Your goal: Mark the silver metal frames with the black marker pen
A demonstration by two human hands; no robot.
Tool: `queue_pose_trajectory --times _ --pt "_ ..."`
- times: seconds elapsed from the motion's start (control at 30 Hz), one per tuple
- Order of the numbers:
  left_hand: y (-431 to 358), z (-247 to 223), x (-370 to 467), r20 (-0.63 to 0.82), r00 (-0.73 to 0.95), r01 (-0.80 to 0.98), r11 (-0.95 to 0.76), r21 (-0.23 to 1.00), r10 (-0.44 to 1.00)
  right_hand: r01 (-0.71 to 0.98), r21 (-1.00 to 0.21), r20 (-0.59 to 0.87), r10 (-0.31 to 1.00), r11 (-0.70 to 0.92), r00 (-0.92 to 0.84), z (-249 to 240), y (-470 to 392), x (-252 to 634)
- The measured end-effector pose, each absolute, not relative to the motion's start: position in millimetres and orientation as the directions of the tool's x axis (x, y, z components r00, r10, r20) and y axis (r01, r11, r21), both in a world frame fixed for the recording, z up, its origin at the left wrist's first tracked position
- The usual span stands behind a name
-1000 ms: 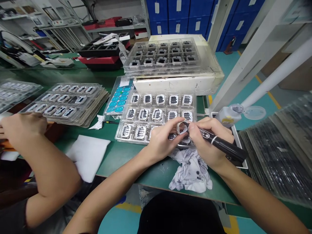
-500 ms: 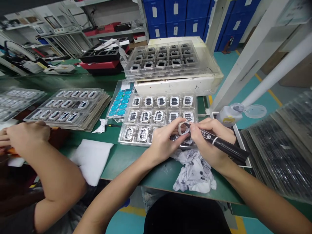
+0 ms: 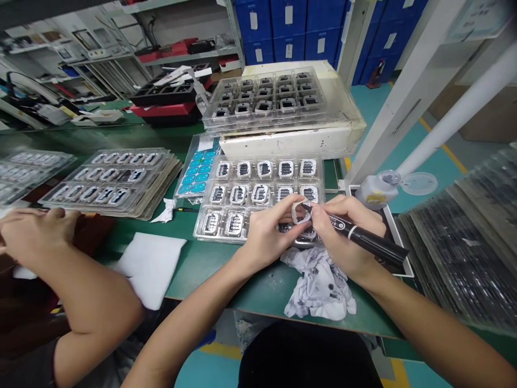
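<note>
Between the thumb and fingers of my left hand (image 3: 269, 231) is a small, pale, rounded-square frame (image 3: 299, 213) with an open middle. My right hand (image 3: 348, 229) grips a black marker pen (image 3: 374, 243) with a white band, its tip at the frame's upper right edge. Both hands are over the near right part of a clear plastic tray (image 3: 205, 209), where several similar white-rimmed parts with dark centres sit in rows. The hands hide some of that tray's pockets. A crumpled, ink-stained cloth (image 3: 321, 285) lies just below my hands.
A co-worker's arm and hands (image 3: 40, 231) are at the left, by a folded white cloth (image 3: 151, 267). More part trays (image 3: 109, 180) and a pack of blue pieces (image 3: 197, 170) lie beyond. A plastic bottle (image 3: 377, 189) and stacked trays (image 3: 456, 248) stand right.
The view has shifted slightly. My hands keep nearly the same hold, pen tip still at the frame. The co-worker's hands have moved a little.
</note>
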State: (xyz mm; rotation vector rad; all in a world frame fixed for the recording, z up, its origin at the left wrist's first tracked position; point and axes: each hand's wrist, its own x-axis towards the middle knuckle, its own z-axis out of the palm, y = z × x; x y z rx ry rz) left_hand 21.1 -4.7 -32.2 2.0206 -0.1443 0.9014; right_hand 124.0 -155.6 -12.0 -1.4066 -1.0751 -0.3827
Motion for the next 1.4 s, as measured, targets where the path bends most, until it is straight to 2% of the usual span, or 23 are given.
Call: queue_pose_trajectory --times 0.37,0.67,0.83,1.17,1.4 --pt "-4.9 -29.7 20.4 0.634 0.739 -0.402 -0.607 0.686 0.228 0.777 -0.596 0.782 0.366 0.204 0.504 -12.3 -157.0 122.4" --pt "-6.1 -29.4 20.9 0.684 0.703 -0.429 -0.651 0.627 0.196 0.766 -0.611 0.770 0.371 0.199 0.518 -11.1 -155.9 122.5" --pt "-7.0 -30.1 20.0 0.689 0.692 -0.380 -0.701 0.603 0.217 0.778 -0.599 0.775 0.382 0.190 0.503 -11.3 -156.9 122.2" --pt "-4.3 -29.5 18.8 0.638 0.741 -0.352 -0.687 0.636 0.210 0.795 -0.572 0.800 0.353 0.204 0.485 -10.4 -154.4 122.1" --pt "-4.4 -31.2 18.7 0.656 0.724 -0.361 -0.693 0.624 0.214 0.798 -0.567 0.803 0.354 0.207 0.479 -11.4 -155.5 123.7"
